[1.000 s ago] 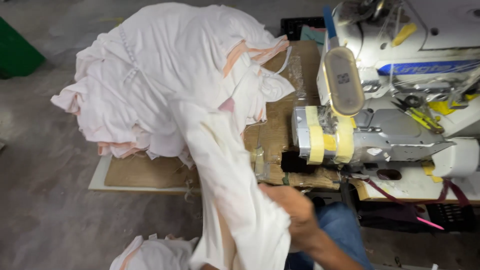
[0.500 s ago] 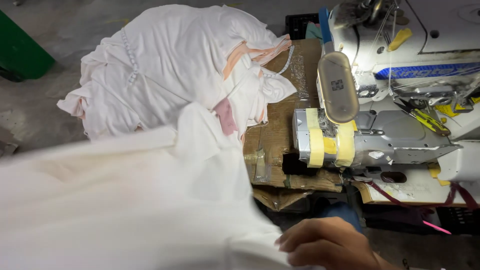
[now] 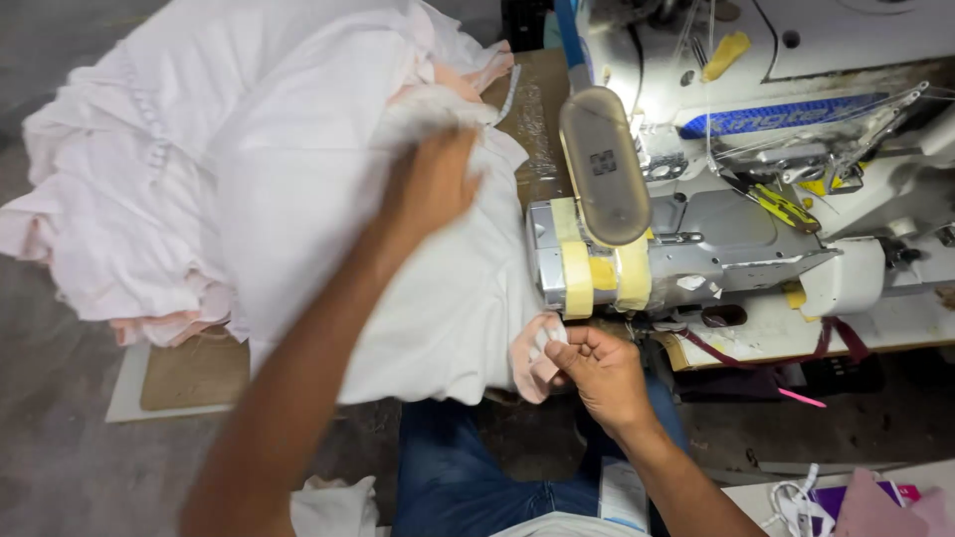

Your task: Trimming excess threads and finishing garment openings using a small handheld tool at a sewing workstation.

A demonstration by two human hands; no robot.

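My left hand [image 3: 430, 187] reaches forward and grips a white garment [image 3: 328, 199] on top of a large pile of white and pale pink cloth [image 3: 129, 219]. My right hand [image 3: 595, 370] sits near the front of the sewing machine [image 3: 716, 229] and pinches a small pale pink edge of fabric [image 3: 532, 360] that hangs from the white garment. The garment drapes from the pile down toward my lap in blue jeans [image 3: 468, 467].
The machine's head has yellow tape bands [image 3: 597, 278] and a lit lamp above. A brown board [image 3: 194, 373] under the pile lies on a grey floor. More white cloth [image 3: 333, 507] lies low near my legs. Pink cloth and white cord [image 3: 856, 502] sit at the lower right.
The white garment was lifted and spread wide across the view, then laid onto the pile. My left hand now presses on top of it; my right hand has risen to the machine's front.
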